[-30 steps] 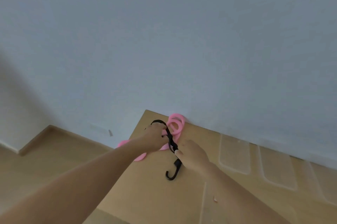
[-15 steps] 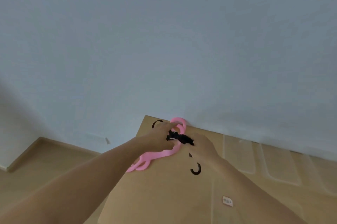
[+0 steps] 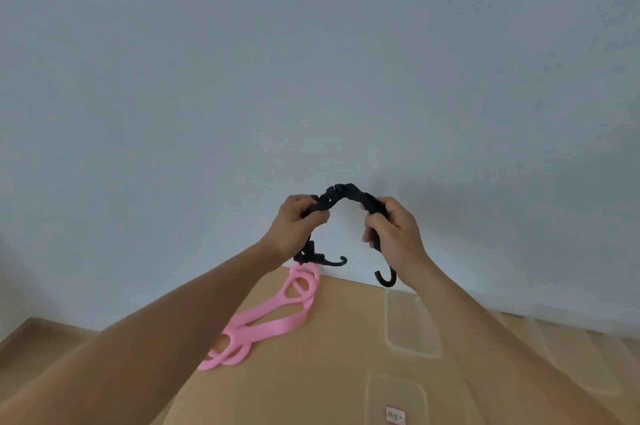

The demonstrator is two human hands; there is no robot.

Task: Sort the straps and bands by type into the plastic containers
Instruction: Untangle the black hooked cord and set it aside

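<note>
Raised in front of a pale wall point(image 3: 311, 78), a black strap point(image 3: 346, 194) arches between a person's left hand point(image 3: 298, 224) and right hand point(image 3: 393, 236), well above the counter point(image 3: 311, 383). Each hand is clenched round one end of the bunched webbing. One hook point(image 3: 335, 262) dangles below the left hand and a second hook point(image 3: 386, 280) hangs beside the right wrist. The pink bands point(image 3: 277, 315) lie in a loose heap on the counter under the left forearm, outside any bin. Clear plastic containers point(image 3: 412, 353) stand to the right of the heap. The nearest one carries a small label point(image 3: 396, 415), too blurred to read.

The step in hand looks to be carrying the black strap across to its container. Doing it well probably means gathering the slack and both hooks into one compact bundle before lowering. A swinging hook could catch on a rim or snag the pink bands. The strap looks limp and springy, so a firm two-handed hold until it is over the chosen bin seems wise. It should then go straight down inside the walls. It would best go in a container apart from the one meant for the pink bands, so the types do not mix.
</note>
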